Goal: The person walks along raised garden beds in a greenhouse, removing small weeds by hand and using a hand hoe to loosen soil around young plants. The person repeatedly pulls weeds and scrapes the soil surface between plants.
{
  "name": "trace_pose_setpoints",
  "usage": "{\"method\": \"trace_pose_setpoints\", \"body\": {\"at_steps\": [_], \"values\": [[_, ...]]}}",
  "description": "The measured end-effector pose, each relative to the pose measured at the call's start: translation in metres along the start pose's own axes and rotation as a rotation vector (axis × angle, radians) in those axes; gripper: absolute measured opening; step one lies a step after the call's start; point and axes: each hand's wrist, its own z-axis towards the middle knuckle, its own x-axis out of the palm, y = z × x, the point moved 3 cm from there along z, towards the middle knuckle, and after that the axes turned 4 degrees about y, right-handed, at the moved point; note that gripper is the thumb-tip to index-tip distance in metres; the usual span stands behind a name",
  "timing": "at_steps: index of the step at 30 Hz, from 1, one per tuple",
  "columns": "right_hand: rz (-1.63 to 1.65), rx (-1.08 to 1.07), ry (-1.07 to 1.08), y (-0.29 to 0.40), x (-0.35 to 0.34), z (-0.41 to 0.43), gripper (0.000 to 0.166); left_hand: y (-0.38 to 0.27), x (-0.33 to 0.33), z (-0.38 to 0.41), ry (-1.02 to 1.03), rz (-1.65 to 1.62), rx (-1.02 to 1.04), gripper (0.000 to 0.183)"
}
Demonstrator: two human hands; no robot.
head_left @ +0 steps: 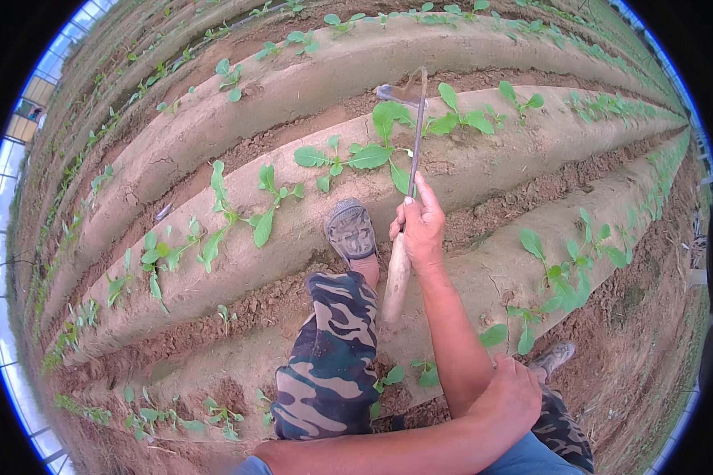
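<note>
My right hand (419, 222) grips a hand hoe where its pale wooden handle (396, 282) meets a thin metal shaft (417, 139). The shaft bends over at the top into a flat blade (401, 94), which hangs near the far side of the middle soil ridge; whether it touches the ground I cannot tell. Leafy green seedlings (371, 156) grow beside the shaft. My left forearm crosses in front of me, and my left hand (508, 389) lies at my right forearm near the elbow. Its fingers are partly hidden, and no tool shows in it.
Long soil ridges (297, 89) carry rows of seedlings, with crumbly furrows (255, 312) between them. My shoe (349, 228) stands against the middle ridge, and my other shoe (552, 358) is at the right. More seedlings (561, 276) grow on the near ridge (469, 291).
</note>
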Motion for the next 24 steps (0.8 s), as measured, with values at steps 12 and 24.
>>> {"method": "trace_pose_setpoints", "body": {"at_steps": [12,24], "values": [[-1.144,-0.041,0.160,-0.011,0.005,0.004,0.050,-0.007,0.003,0.006,-0.106,-0.005,-0.015,0.020],[-0.924,-0.112,0.167,0.009,0.009,-0.008,0.042,0.004,-0.006,0.013,-0.118,-0.204,0.030,0.018]]}}
